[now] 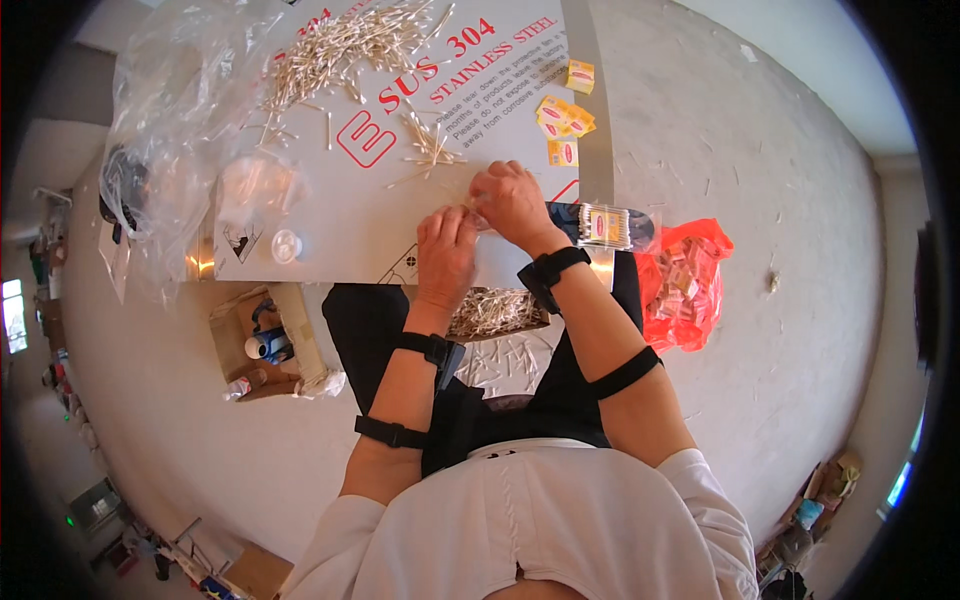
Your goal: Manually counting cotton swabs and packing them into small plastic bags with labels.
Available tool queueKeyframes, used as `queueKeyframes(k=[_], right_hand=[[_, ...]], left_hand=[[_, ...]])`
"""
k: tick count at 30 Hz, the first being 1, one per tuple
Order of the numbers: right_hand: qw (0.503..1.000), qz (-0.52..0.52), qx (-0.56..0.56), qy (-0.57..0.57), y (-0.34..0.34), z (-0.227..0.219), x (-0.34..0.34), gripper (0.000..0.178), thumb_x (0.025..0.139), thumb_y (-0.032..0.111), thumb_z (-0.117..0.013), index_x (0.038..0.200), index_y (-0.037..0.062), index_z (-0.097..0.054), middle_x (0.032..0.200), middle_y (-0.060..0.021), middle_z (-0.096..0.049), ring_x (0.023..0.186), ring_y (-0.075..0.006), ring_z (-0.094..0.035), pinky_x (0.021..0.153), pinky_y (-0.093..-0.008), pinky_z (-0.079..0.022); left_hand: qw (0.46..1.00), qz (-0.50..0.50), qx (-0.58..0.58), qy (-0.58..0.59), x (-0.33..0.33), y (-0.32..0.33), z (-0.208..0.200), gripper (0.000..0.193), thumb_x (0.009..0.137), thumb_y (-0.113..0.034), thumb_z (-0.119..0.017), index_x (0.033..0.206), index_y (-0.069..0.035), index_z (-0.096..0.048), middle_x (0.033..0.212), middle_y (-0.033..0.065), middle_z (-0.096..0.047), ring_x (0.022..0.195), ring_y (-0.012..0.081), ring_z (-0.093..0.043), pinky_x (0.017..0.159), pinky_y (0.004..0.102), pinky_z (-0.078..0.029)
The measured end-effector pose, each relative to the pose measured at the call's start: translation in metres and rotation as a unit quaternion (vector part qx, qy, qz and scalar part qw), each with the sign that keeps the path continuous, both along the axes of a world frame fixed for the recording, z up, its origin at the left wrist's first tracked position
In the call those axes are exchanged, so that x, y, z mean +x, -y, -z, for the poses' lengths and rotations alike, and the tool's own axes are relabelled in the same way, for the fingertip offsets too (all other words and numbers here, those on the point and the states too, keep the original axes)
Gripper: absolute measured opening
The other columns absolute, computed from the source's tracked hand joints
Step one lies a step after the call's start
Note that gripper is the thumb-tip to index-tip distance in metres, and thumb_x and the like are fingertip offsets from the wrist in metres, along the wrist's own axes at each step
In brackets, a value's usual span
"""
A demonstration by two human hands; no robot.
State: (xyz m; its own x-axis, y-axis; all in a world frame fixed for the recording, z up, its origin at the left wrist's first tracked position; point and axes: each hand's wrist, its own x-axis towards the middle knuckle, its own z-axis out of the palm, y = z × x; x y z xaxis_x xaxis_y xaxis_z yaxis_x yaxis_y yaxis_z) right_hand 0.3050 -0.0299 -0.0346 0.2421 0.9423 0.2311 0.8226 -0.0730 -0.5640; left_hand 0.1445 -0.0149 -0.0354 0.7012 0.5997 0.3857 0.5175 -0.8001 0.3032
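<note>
Grey sheeting with red and black print covered the table (340,225). Both hands were over its near edge, close together, left hand (447,252) a bit nearer the body, right hand (508,205) just beyond and to the right. Fingers of both were curled in and pinched on a small piece of clear plastic (482,220) between them; most of it was hidden by the fingers, so exact contact points couldn't be told. Black bands (548,275) sat on both wrists and forearms.

Beyond the hands, a small cluster of swabs (432,145) lay loose on the sheeting; the big pile (350,50) was further off, toward the far edge, left of centre. Yellow cards (566,117) lay in three spots along the right side. Just right of the right hand, a filled pack (605,226) lay at the near right corner, swabs lined up around a yellow card.

Left side: a small clear cup (286,247) near the front edge, crumpled clear bag (180,130) over the left edge.

Below table level: an open box (497,310) full of swabs between the knees, red bag (708,240) of small packs to the right, carton (228,340) to the left with a blue-and-white flask (265,345) inside.
</note>
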Motion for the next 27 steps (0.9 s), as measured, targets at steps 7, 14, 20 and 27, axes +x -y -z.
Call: queueKeyframes(k=[7, 14, 20, 27], right_hand=[[0.993, -0.057, 0.013, -0.101, 0.023, 0.001, 0.017, 0.005, 0.079, 0.009, -0.062, 0.082, 0.0076, -0.066, 0.084, -0.0100, -0.063, 0.087, -0.0323, -0.058, 0.079, -0.0401, -0.050], [0.989, -0.027, 0.031, -0.142, 0.046, -0.012, 0.024, 0.010, 0.075, 0.007, -0.066, 0.085, 0.0050, -0.065, 0.086, -0.0096, -0.062, 0.086, -0.0330, -0.058, 0.077, -0.0414, -0.049], [0.999, -0.037, 0.008, -0.029, 0.050, -0.009, 0.022, 0.014, 0.073, 0.007, -0.067, 0.085, 0.0046, -0.059, 0.084, -0.0118, -0.060, 0.088, -0.0329, -0.059, 0.077, -0.0419, -0.050], [0.998, -0.044, -0.002, 0.039, 0.065, -0.004, 0.036, 0.009, 0.079, 0.005, -0.063, 0.081, 0.0032, -0.054, 0.083, -0.0135, -0.059, 0.083, -0.0359, -0.058, 0.072, -0.0440, -0.048]], left_hand=[[0.994, 0.004, -0.044, -0.098, 0.007, 0.002, 0.002, 0.064, 0.087, -0.022, -0.061, 0.143, -0.002, -0.037, 0.151, 0.0166, -0.033, 0.141, 0.0311, -0.030, 0.115, 0.0505, -0.020], [0.991, -0.034, -0.064, -0.113, 0.014, 0.001, -0.003, 0.074, 0.087, -0.042, -0.061, 0.144, -0.003, -0.035, 0.153, 0.0165, -0.030, 0.144, 0.0298, -0.024, 0.114, 0.0575, -0.015], [0.989, -0.027, -0.068, -0.127, 0.015, -0.001, -0.004, 0.075, 0.087, -0.044, -0.060, 0.146, -0.006, -0.033, 0.154, 0.0160, -0.027, 0.144, 0.0307, -0.024, 0.113, 0.0608, -0.014], [0.990, -0.034, -0.064, -0.118, 0.015, -0.001, -0.003, 0.074, 0.087, -0.045, -0.060, 0.145, -0.006, -0.035, 0.154, 0.0141, -0.029, 0.144, 0.0287, -0.023, 0.114, 0.0599, -0.012]])
